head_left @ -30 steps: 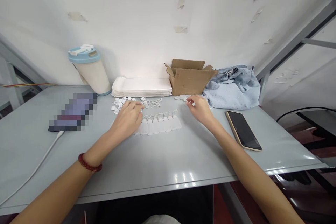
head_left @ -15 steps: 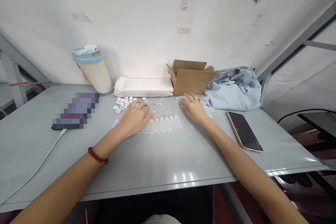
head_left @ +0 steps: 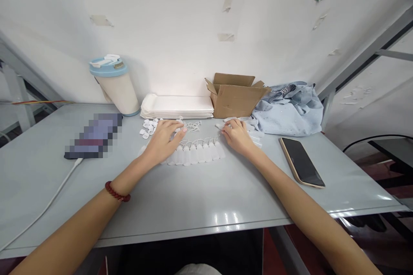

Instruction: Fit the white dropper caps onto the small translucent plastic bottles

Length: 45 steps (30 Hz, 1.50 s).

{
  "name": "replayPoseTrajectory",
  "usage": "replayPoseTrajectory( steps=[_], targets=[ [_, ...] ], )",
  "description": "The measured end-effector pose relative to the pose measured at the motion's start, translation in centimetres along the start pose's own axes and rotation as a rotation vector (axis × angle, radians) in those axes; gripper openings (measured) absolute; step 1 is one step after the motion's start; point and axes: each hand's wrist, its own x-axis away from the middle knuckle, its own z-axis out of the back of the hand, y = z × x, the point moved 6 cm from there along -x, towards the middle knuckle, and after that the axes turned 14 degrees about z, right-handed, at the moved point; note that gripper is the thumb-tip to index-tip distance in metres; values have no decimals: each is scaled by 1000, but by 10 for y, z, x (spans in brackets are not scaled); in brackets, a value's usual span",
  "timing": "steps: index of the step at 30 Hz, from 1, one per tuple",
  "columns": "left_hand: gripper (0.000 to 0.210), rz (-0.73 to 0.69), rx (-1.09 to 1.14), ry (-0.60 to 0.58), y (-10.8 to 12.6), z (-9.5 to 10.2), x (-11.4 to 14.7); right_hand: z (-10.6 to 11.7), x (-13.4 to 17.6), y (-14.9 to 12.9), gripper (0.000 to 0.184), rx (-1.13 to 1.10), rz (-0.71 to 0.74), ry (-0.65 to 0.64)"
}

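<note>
One row of translucent pieces (head_left: pixel 196 154), at least six, is laid on the bench (head_left: pixel 193 197). The left hand (head_left: pixel 163 139) is held near white loops (head_left: pixel 194 126), fingers narrow; the right hand's (head_left: pixel 238 137) are bunched beside clear strips (head_left: pixel 257 141). Whether anything is gripped cannot be told. Two phones (head_left: pixel 302 162) are seen.

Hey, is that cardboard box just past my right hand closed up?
No, the box beyond the right hand has its flaps standing open.
</note>
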Motion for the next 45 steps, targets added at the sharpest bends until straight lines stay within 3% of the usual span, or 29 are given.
replayPoseTrajectory(
  steps=[11, 16, 19, 25, 32, 37, 45],
  targets=[
    [37, 243, 475, 25, -11, 19, -3, -2, 3, -1, 15, -140, 7, 15],
    [38, 215, 671, 10, -12, 22, -5, -2, 2, 0, 14, -186, -1, 36],
    [40, 183, 642, 6, -12, 21, -6, 0, 2, 0, 14, -191, -11, 57],
    [45, 343, 438, -87, -17, 13, -7, 8, 2, 1, 13, -189, -46, 111],
    [45, 258, 733, -107, -13, 19, -5, 26, 5, -6, 11, -274, -69, 280],
    [41, 238, 795, -191, -12, 14, -6, 37, 7, -17, 6, -318, -41, 358],
    [41, 147, 808, -183, -3, 21, -2, 53, 10, -39, 4, -296, 91, 461]
  ],
)
